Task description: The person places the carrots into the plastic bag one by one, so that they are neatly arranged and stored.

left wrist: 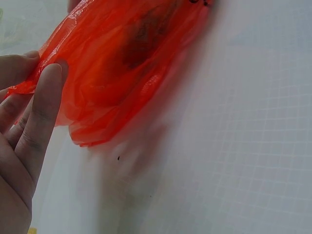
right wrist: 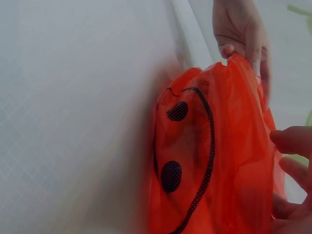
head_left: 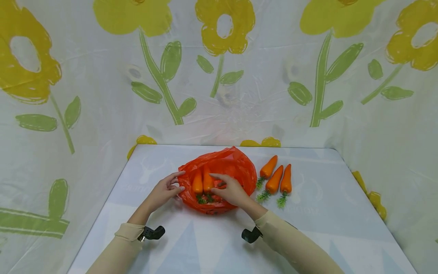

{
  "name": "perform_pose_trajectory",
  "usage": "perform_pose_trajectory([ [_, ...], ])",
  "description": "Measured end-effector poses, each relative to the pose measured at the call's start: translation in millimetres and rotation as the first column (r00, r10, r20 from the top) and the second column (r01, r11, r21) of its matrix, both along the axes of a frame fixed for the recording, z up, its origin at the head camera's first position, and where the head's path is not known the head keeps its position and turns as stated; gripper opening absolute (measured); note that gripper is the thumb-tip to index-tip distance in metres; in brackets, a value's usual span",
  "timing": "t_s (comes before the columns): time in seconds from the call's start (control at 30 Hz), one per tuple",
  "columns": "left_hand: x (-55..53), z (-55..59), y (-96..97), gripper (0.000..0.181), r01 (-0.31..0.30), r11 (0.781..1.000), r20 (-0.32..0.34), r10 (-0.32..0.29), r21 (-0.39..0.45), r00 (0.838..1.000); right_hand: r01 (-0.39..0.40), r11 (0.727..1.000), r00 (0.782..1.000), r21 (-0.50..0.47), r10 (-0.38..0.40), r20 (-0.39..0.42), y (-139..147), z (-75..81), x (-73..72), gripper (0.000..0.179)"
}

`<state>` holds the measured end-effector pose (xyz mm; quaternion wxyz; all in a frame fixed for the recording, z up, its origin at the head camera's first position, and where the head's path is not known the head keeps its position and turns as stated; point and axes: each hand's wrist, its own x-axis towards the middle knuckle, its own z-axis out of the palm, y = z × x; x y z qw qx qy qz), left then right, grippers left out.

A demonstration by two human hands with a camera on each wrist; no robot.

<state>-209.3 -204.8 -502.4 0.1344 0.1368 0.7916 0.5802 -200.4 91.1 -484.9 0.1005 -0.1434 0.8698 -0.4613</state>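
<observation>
A red plastic bag (head_left: 239, 171) lies on the table with its mouth open. Inside it, two orange toy carrots (head_left: 197, 183) sit side by side, green tops toward the person. The left hand (head_left: 165, 192) pinches the bag's left rim between thumb and fingers; the left wrist view shows the thin film (left wrist: 105, 78) between them. Over the bag's mouth is the right hand (head_left: 232, 190), thumb and index finger apart, their tips right at the right-hand carrot (head_left: 208, 180). In the right wrist view, the bag's side with black printed marks (right wrist: 171, 175) hides part of that hand.
Three more toy carrots (head_left: 274, 180) lie on the table just right of the bag, green tops toward the person. The pale table (head_left: 308, 228) is enclosed by a flower-printed curtain (head_left: 260, 95) at the back and sides. Each wrist wears a black camera (head_left: 251, 235).
</observation>
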Motion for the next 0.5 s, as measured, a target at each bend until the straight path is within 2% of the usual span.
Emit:
perform_pose_trajectory([
  [0.2, 0.3, -0.3, 0.2, 0.062, -0.013, 1.0, 0.02, 0.013, 0.002, 1.0, -0.012, 1.0, 1.0, -0.014, 0.012, -0.016, 7, 6.0, 4.8, 0.053],
  [0.5, -0.3, 0.8, 1.7, 0.063, 0.005, 1.0, 0.01, -0.005, 0.016, 1.0, -0.013, 0.998, 0.999, -0.058, 0.01, -0.049, 18, 10.1, 10.4, 0.052],
])
